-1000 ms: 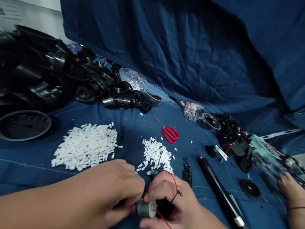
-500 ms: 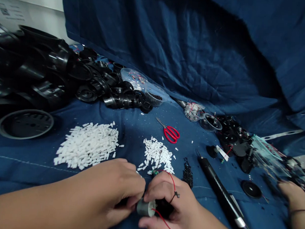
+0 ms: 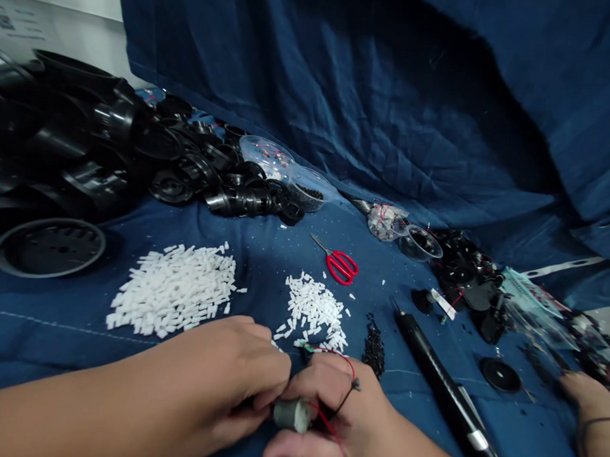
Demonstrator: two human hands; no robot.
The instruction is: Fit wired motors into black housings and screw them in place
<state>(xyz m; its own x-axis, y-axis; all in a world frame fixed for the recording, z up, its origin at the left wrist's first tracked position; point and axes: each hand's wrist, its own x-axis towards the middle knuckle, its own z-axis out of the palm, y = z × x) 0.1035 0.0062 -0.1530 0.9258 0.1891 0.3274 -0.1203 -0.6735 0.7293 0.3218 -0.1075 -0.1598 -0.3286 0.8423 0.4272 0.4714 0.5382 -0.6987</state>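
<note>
**A:** What are the hands on?

**B:** A small silver motor (image 3: pixel 292 415), held low at the near edge, just right of centre. The left hand (image 3: pixel 230 369) reaches in from the left and clenches its end with the fingers and thumb. The right hand (image 3: pixel 338 416) closes round it from the other side, so both are grasping it.

**A:** Anything attached?

**B:** A thin red wire (image 3: pixel 350 367) arcs over the right hand towards a tiny green board (image 3: pixel 307 346). A dark part sits just right of the motor, half hidden by the fingers, and I can't tell what it is.

**A:** What's around them?

**B:** Just beyond the hands lie 2 heaps of white plastic pieces: a larger heap (image 3: pixel 173 290) on the left and a smaller heap (image 3: pixel 315 309) on the right. Right of the smaller one are black granules (image 3: pixel 373 347), then a black pen-shaped tool (image 3: pixel 444 393). Farther off are red-handled scissors (image 3: pixel 341 266). A mound of black plastic housings (image 3: pixel 63 133) and a round black grille (image 3: pixel 48 247) fill the far left, and a clear plastic cup (image 3: pixel 265 157) sits at the mound's right end, all on blue cloth (image 3: pixel 340 90).

**A:** And at the right edge?

**B:** A co-worker's hand (image 3: pixel 586 405), with a dark cord at the wrist, just right of a black disc (image 3: pixel 500 375).
</note>
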